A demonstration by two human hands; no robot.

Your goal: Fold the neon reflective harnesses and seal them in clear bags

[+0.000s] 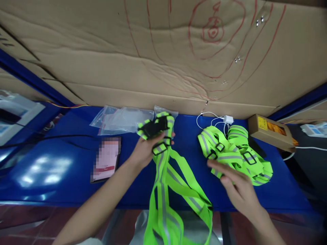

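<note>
Right now, the left hand has its fingers wrapped round a bunch of bright green straps, just below a black piece at the top. The bunch is over the blue table, with its long loops hanging past the near edge. The right hand holds nothing; its fingers are loose and point at the other green pile, but I can't tell if a fingertip touches it. If the left hand let go, the hanging loops could pull the bunch down to the floor. The loops spread apart, so they might twist or get knotted. A black buckle is close to the right fingertips, so it could catch a finger and drag the pile. The white plug is just behind that pile and might get hooked too.
</note>
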